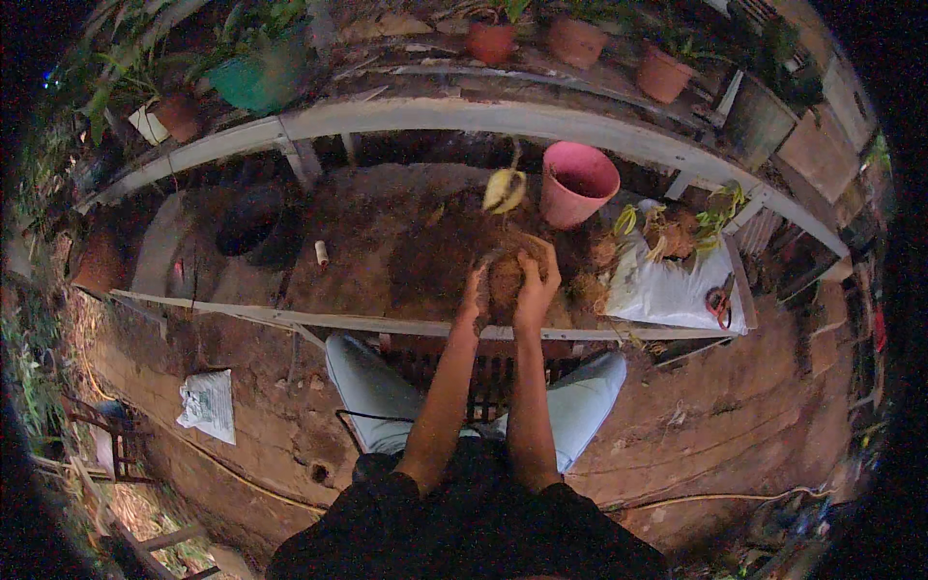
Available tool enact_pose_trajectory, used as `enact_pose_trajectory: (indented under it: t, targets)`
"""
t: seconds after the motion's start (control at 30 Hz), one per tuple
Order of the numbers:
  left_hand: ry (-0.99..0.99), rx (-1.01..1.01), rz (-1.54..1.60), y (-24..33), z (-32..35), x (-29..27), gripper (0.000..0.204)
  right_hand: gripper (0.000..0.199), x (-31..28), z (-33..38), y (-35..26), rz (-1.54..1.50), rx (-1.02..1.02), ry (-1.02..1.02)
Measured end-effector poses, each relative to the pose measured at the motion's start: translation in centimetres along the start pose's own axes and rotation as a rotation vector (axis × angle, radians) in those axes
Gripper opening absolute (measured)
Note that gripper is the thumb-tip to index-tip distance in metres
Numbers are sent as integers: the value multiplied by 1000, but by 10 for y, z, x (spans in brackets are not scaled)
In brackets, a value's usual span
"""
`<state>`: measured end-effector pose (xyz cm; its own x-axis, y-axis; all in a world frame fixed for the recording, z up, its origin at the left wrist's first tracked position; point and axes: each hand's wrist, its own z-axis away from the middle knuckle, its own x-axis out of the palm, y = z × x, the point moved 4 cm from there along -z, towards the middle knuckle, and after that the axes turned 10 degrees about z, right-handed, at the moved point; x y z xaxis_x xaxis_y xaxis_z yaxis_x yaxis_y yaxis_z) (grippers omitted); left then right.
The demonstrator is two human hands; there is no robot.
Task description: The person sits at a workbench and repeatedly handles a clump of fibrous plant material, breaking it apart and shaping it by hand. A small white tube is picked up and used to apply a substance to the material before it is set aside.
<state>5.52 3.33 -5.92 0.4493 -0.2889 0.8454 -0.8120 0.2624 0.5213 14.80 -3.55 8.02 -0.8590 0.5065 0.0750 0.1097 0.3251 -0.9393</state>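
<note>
My left hand (474, 293) and my right hand (536, 285) are cupped around a brown soil ball (505, 280) near the front edge of the wooden bench (358, 280). Dirt coats the fingers of both. Just beyond the ball is a yellow-green leafy piece (503, 190) with a thin stem; whether it joins the ball I cannot tell. Dark loose soil (425, 246) is spread over the bench on the left of my hands. A pink pot (578, 188) with a dark inside stands at the back, to the right of the leafy piece.
On the right, a white sack (667, 290) bears leafy plants with brown root balls (674, 235) and red-handled cutters (718, 305). A small pale cylinder (322, 253) and a dark round container (248, 225) are on the left. Potted plants line the shelf (416, 116) behind.
</note>
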Motion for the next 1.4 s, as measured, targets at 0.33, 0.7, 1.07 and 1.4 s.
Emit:
enact_pose_trajectory:
  t: [0.33, 0.7, 1.07, 1.4]
  targets:
    - [147, -4, 315, 8, 19, 38, 46, 28, 18, 22, -32, 575, -574, 176]
    - [219, 105, 151, 18, 9, 62, 38, 33, 8, 24, -43, 304, -429, 234]
    - [532, 202, -117, 31, 6, 38, 63, 62, -6, 8, -64, 109, -389, -68]
    - [433, 704, -1049, 90, 35, 125, 52, 16, -29, 4, -1, -90, 35, 297]
